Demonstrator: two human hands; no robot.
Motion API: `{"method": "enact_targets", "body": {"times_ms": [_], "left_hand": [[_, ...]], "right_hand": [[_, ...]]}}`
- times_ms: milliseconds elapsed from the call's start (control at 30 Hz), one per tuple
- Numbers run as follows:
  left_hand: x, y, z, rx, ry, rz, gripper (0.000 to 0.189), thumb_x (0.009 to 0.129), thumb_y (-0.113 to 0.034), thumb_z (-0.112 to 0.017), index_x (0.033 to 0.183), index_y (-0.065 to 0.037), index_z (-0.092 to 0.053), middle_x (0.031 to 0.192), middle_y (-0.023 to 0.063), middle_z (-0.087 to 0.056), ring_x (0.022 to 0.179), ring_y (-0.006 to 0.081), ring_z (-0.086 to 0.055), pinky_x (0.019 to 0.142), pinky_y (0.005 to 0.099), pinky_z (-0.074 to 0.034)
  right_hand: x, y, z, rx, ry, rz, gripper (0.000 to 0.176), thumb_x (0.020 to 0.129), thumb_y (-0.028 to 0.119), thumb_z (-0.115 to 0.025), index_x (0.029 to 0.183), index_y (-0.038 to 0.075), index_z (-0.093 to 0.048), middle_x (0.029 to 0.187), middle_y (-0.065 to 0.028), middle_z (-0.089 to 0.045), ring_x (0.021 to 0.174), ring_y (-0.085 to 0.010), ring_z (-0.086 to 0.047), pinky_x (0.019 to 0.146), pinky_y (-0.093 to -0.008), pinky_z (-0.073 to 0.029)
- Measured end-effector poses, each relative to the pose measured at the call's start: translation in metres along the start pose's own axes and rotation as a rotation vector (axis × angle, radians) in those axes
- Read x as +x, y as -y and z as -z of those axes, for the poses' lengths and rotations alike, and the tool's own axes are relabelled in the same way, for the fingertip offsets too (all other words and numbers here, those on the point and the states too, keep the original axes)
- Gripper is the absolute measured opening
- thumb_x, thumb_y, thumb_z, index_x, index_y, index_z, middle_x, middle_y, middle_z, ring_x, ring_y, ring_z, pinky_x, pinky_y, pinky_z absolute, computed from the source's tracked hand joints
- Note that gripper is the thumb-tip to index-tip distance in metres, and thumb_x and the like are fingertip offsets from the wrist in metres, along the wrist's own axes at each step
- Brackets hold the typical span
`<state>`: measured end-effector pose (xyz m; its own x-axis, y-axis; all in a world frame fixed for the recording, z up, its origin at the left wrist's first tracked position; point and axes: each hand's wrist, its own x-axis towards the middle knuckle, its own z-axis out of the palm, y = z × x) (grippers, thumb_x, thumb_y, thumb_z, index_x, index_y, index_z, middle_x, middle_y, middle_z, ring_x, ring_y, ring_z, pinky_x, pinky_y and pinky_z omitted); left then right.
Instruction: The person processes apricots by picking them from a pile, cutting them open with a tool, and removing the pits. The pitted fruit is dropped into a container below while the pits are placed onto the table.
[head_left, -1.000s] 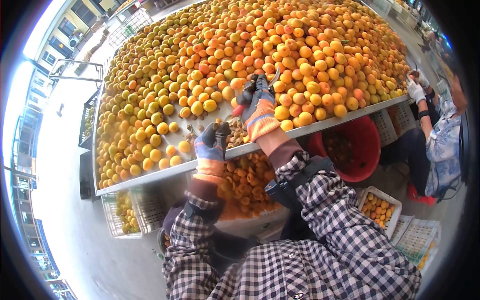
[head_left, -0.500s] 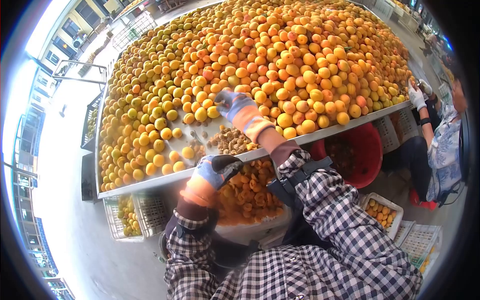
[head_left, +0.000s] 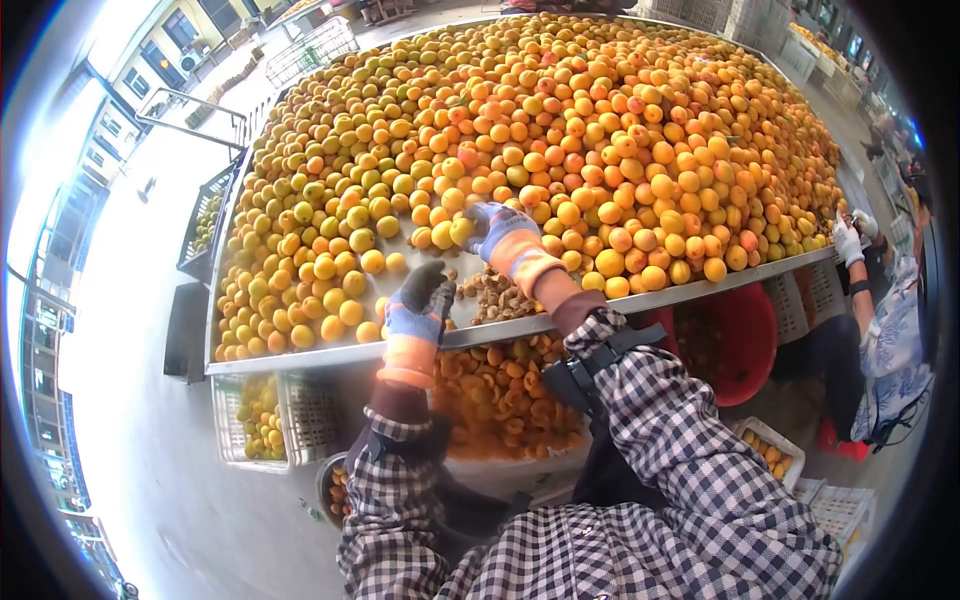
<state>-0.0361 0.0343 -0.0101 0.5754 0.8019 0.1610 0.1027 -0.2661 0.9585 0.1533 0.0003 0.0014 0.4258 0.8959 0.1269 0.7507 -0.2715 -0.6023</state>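
Note:
Apricots [head_left: 640, 190], yellow to orange with some greenish ones, are heaped on a metal-edged table [head_left: 300, 359]. My right hand [head_left: 508, 238], in a blue and orange glove, has its fingers against a yellow apricot [head_left: 461, 231] at the edge of the heap. Just above the table's near edge is my left hand [head_left: 415, 308], gloved with dark fingertips. Its fingers are curled together, and whatever they may hold is hidden. Between the hands lies a small pile of brown apricot pits [head_left: 498, 298]. Below the edge, opened apricot halves [head_left: 505, 395] fill a container.
A red tub [head_left: 735, 345] stands under the table at right. White crates [head_left: 305, 415] with fruit sit below at left, and another crate [head_left: 770, 445] is at lower right. A co-worker's white-gloved hand [head_left: 848, 240] is at the table's right end.
My left hand has risen from below the table edge to just over it, closer to the pits. My right hand has come to an apricot at the heap's edge. The view has shifted slightly.

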Motion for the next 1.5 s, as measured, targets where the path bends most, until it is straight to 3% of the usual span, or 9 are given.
{"method": "enact_targets", "body": {"times_ms": [200, 367, 433, 633, 800, 1000, 1133, 1200, 1500], "left_hand": [[-0.004, -0.04, -0.011, -0.466, 0.037, 0.179, 0.041, 0.089, -0.013, -0.065, 0.126, -0.001, -0.055, 0.11, 0.0083, -0.065, 0.085, 0.0124, -0.063, 0.068, 0.0238, -0.053], [-0.008, -0.027, -0.012, -0.293, 0.094, 0.035, 0.042, 0.083, -0.005, -0.071, 0.122, 0.002, -0.058, 0.104, 0.0086, -0.067, 0.077, 0.0117, -0.063, 0.063, 0.0226, -0.052], [-0.01, -0.024, -0.016, -0.144, 0.034, -0.131, 0.039, 0.087, -0.008, -0.067, 0.124, 0.0, -0.058, 0.103, 0.0055, -0.067, 0.078, 0.0093, -0.062, 0.064, 0.0218, -0.052], [-0.016, -0.03, -0.027, -0.098, -0.061, -0.125, 0.037, 0.084, -0.006, -0.069, 0.12, -0.001, -0.061, 0.102, 0.0042, -0.067, 0.074, 0.0075, -0.058, 0.065, 0.0222, -0.05], [-0.014, -0.048, -0.019, -0.357, 0.058, -0.021, 0.036, 0.091, -0.013, -0.062, 0.125, -0.001, -0.058, 0.105, 0.0057, -0.065, 0.081, 0.0095, -0.06, 0.068, 0.0219, -0.05], [-0.017, -0.051, -0.015, -0.488, 0.164, 0.008, 0.048, 0.088, -0.019, -0.066, 0.131, -0.002, -0.051, 0.107, 0.0046, -0.063, 0.091, 0.0107, -0.06, 0.071, 0.0208, -0.048], [-0.015, -0.049, -0.015, -0.457, 0.176, -0.009, 0.056, 0.082, -0.025, -0.073, 0.128, 0.001, -0.052, 0.103, 0.0037, -0.063, 0.082, 0.0094, -0.057, 0.068, 0.0211, -0.044], [-0.014, -0.047, -0.013, -0.478, 0.197, 0.017, 0.057, 0.08, -0.022, -0.076, 0.127, 0.001, -0.053, 0.109, 0.0049, -0.062, 0.087, 0.0105, -0.058, 0.073, 0.0215, -0.047], [-0.012, -0.044, -0.007, -0.376, 0.227, -0.068, 0.051, 0.08, -0.018, -0.076, 0.123, 0.001, -0.056, 0.117, 0.008, -0.06, 0.099, 0.0127, -0.059, 0.083, 0.025, -0.049]], "right_hand": [[-0.042, 0.005, 0.005, 0.535, 0.032, 0.238, 0.038, 0.074, 0.016, -0.075, 0.109, 0.007, -0.063, 0.099, -0.0127, -0.065, 0.093, -0.0259, -0.064, 0.083, -0.0333, -0.05], [-0.067, 0.009, 0.017, 0.795, 0.052, 0.281, 0.036, 0.076, 0.005, -0.073, 0.11, 0.004, -0.062, 0.1, -0.0117, -0.065, 0.091, -0.0189, -0.064, 0.082, -0.0292, -0.05], [-0.076, 0.015, 0.028, 0.785, 0.074, 0.26, 0.033, 0.077, 0.003, -0.071, 0.109, 0.005, -0.062, 0.1, -0.0127, -0.064, 0.09, -0.022, -0.064, 0.081, -0.03, -0.05], [-0.083, 0.016, 0.028, 0.439, -0.172, 0.409, 0.031, 0.08, 0.013, -0.074, 0.107, 0.005, -0.061, 0.093, -0.0116, -0.063, 0.088, -0.0228, -0.063, 0.075, -0.0305, -0.049], [-0.084, 0.017, 0.049, 0.737, 0.011, 0.288, 0.029, 0.08, 0.011, -0.072, 0.106, 0.005, -0.06, 0.096, -0.0126, -0.064, 0.09, -0.0263, -0.063, 0.076, -0.0337, -0.049], [-0.1, 0.006, 0.058, 0.299, -0.035, 0.373, 0.021, 0.086, 0.011, -0.064, 0.106, 0.003, -0.059, 0.092, -0.0142, -0.066, 0.087, -0.0292, -0.066, 0.072, -0.0337, -0.052], [-0.105, 0.008, 0.058, 0.243, 0.002, 0.356, 0.022, 0.086, 0.013, -0.064, 0.105, 0.004, -0.06, 0.09, -0.0146, -0.066, 0.086, -0.0316, -0.065, 0.071, -0.0356, -0.052], [-0.106, 0.007, 0.058, 0.274, -0.019, 0.386, 0.019, 0.09, 0.024, -0.06, 0.102, 0.01, -0.058, 0.088, -0.0149, -0.064, 0.084, -0.0366, -0.061, 0.069, -0.0416, -0.049], [-0.109, 0.005, 0.049, 0.298, -0.024, 0.379, 0.017, 0.088, 0.02, -0.061, 0.101, 0.01, -0.056, 0.086, -0.0148, -0.063, 0.084, -0.0362, -0.061, 0.07, -0.0419, -0.05]]}}
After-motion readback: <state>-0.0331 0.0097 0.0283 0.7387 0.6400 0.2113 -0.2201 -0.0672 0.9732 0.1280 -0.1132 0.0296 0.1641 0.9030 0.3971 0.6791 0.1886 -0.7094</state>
